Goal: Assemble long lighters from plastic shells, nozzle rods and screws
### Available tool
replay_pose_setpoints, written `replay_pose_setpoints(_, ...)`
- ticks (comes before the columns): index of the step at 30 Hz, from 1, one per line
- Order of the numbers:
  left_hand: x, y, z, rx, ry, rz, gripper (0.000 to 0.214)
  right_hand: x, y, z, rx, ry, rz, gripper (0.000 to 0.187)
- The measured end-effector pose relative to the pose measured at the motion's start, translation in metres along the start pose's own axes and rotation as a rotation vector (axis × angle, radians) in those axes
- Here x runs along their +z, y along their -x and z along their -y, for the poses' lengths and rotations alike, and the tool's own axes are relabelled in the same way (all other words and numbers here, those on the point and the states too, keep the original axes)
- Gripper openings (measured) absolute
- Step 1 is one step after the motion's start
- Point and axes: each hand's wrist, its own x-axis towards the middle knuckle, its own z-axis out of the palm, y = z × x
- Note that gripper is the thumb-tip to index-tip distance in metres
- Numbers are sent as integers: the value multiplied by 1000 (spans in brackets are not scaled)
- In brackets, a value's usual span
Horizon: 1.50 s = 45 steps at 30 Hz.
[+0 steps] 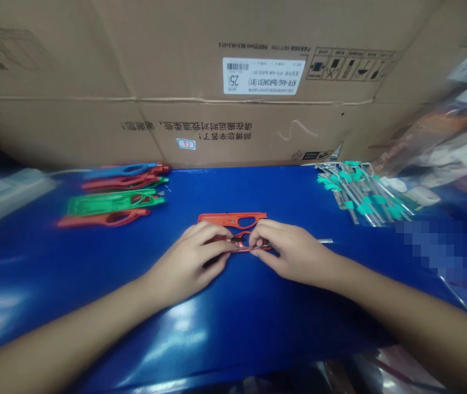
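At the middle of the blue table [94,273], my left hand [192,260] and my right hand [286,249] meet with fingers pinched on a small red plastic part [244,242]. Just behind the hands lies a flat orange-red plastic handle piece [233,219]. A thin metal rod [324,241] sticks out to the right of my right hand. How the rod joins the part is hidden by my fingers.
A pile of red, green and blue plastic handle pieces [114,200] lies at the back left. Several metal rods with teal tips [356,191] lie at the back right. A large cardboard box [217,82] walls the back. Plastic bags [442,148] sit at far right.
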Motion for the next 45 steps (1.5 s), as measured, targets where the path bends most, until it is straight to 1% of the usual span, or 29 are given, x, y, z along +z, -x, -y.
replay_pose_setpoints(6, -2, 1, 1, 13, -26, 28, 30, -2, -3, -1, -2, -58, -37, 4)
replay_pose_setpoints(8, -2, 1, 1, 19, -40, 41, 31, -5, -4, 0, 31, -101, -31, 5)
replay_pose_setpoints(10, -2, 1, 1, 27, -50, 51, 33, -9, -4, -1, 114, -184, -10, 6)
replay_pose_setpoints(14, -3, 1, 1, 27, -60, 63, 34, -17, -6, -2, 329, -411, 50, 8)
replay_pose_setpoints(16, -3, 1, 1, 24, -62, 68, 35, -20, -7, -2, 365, -494, 83, 10)
replay_pose_setpoints(19, -3, 1, 1, 25, -61, 73, 35, -23, -8, -2, 343, -532, 122, 9)
replay_pose_setpoints(22, -2, 1, 2, 28, -60, 69, 34, -24, -8, -3, 280, -489, 142, 7)
replay_pose_setpoints(25, -3, 1, 1, 31, -62, 64, 34, -24, -5, -2, 199, -394, 145, 6)
replay_pose_setpoints(28, -3, 0, 0, 28, -59, 62, 33, -25, -1, 1, 112, -241, 137, 3)
replay_pose_setpoints(30, -3, 0, 0, 24, -57, 60, 32, -25, 1, 3, 47, -150, 142, 6)
replay_pose_setpoints(32, -3, 0, -1, 25, -55, 58, 32, -25, 2, 4, 4, -105, 144, 9)
replay_pose_setpoints(39, -4, 0, -2, 21, -50, 50, 33, -15, 1, -1, -12, -18, 53, 9)
replay_pose_setpoints(45, -3, 0, -1, 22, -51, 44, 34, -14, 2, 2, -28, 58, 62, 10)
